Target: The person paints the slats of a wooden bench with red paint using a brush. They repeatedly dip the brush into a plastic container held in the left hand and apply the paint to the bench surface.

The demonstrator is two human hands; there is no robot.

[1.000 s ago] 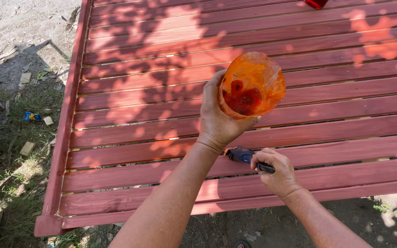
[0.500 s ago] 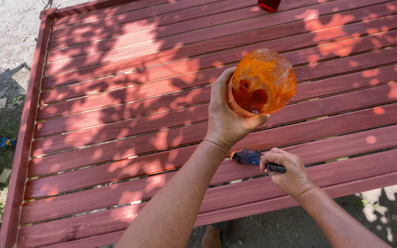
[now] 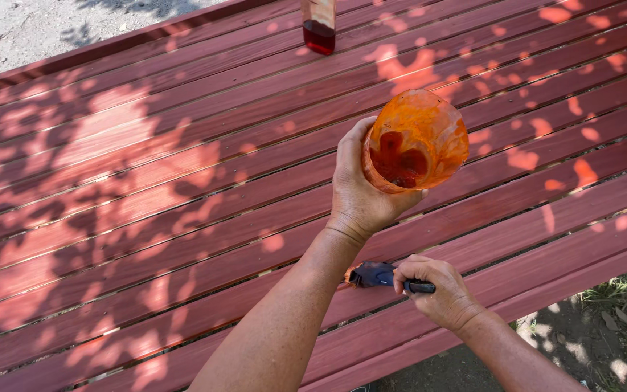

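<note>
Staining step in hand, judged from the wet red-brown slatted wooden deck (image 3: pixel 146 218). Left hand (image 3: pixel 361 192) is wrapped around an orange-smeared translucent plastic cup (image 3: pixel 415 141) holding dark red stain, held tilted above the slats. Right hand (image 3: pixel 440 290) is closed on the black handle of a small dark-ferruled paintbrush (image 3: pixel 382 276), bristles touching a slat near the front edge. A clear bottle of dark red liquid (image 3: pixel 319 25) stands at the far side. Next move likely calls for bringing brush and cup together without dripping.

The red slatted deck (image 3: pixel 146 189) lies open to the left and between the hands and the bottle (image 3: pixel 318 25), which stands at the far edge, well apart.
</note>
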